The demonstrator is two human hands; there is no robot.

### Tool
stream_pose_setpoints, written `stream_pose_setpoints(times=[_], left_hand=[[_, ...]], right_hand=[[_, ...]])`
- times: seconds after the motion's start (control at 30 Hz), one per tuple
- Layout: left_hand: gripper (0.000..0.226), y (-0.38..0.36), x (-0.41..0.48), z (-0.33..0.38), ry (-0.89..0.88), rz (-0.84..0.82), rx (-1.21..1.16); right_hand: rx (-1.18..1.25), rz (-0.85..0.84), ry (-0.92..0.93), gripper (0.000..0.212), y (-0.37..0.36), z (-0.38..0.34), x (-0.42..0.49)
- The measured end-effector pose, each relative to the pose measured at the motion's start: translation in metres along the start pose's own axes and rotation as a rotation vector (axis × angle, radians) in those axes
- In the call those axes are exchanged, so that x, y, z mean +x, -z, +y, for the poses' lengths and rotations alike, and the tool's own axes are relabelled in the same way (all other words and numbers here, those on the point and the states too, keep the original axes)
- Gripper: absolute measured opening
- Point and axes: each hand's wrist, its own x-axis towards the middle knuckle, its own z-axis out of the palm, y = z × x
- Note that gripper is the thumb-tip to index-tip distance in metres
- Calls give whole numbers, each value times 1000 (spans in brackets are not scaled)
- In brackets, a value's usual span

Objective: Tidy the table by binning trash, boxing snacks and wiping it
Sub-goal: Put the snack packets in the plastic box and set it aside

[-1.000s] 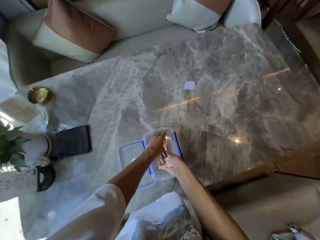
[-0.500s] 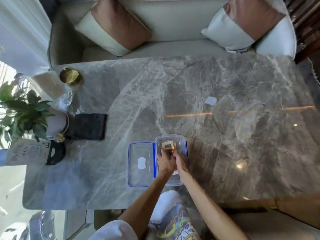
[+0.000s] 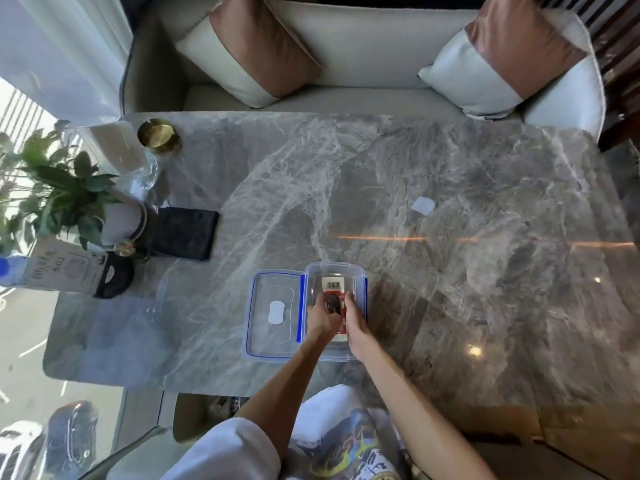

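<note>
Snack packet (image 3: pixel 333 296) lies in the clear box (image 3: pixel 358 278) near the tabletop's (image 3: pixel 450 271) front edge, left hand (image 3: pixel 320 318) and right hand (image 3: pixel 354 318) both gripping its near end, lid (image 3: pixel 275 313) open flat to the left, black cloth (image 3: pixel 183 232) further left.

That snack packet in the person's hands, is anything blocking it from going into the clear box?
Nothing visible does. The snack packet already sits inside the open clear box, both hands on it, and the lid lies flat to the left.
</note>
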Motion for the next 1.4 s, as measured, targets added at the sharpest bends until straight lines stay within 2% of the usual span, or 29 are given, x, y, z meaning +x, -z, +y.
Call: stream_pose_setpoints(times=[0.07,0.13,0.2,0.27,0.3,0.4,0.47,0.53,0.6,0.7,0.73,0.87,0.93,1.0,1.07,1.17,1.27,1.33,1.4], left_hand=[[39,6,-10,5,-88,12,95],[34,21,-18,9,-193,3,117],[35,45,-20,10,-187,22,-33],[35,78,-18,7,-138,119,-156],[35,95,-16,6,-129,185,-163],[36,143,-11,-9,-72,352,-124],[36,166,-8,-28,-18,373,-48],[35,177,-5,-50,28,336,46],[31,180,-2,-70,49,277,109],[21,178,0,-88,64,190,178],[16,176,2,-93,54,166,199],[27,170,5,-101,36,146,175],[10,175,8,-104,46,109,97],[31,181,12,-109,3,46,18],[34,192,7,-107,-106,-4,-6],[19,204,-2,-105,-170,-82,-77],[33,209,-18,-103,-35,-177,-339],[45,210,-26,-99,-42,-218,-446],[51,210,-29,-92,-115,-252,-449]], right_hand=[[-129,26,34,58,1,-6,-6],[-281,77,180,45,-2,-11,-15],[-449,178,434,30,-7,-14,-27],[-582,228,654,31,-23,-19,-38],[-606,202,700,31,-33,-22,-41],[-686,14,601,32,-78,-27,-38],[-808,-74,462,41,-110,-19,-31],[-980,-74,379,50,-130,-4,-23],[-1131,-62,354,47,-140,12,-15],[-1239,-82,261,56,-146,34,-7],[-1237,-106,237,62,-146,40,-7],[-1180,-108,272,77,-148,59,-11],[-1047,-100,281,70,-150,60,-13],[-865,-127,261,57,-154,53,-19],[-722,-162,253,61,-161,40,-28],[-550,-183,244,73,-175,21,-41],[-502,-222,265,80,-185,10,-45],[-499,-229,344,76,-189,2,-44],[-444,-145,453,62,-185,-8,-44]])
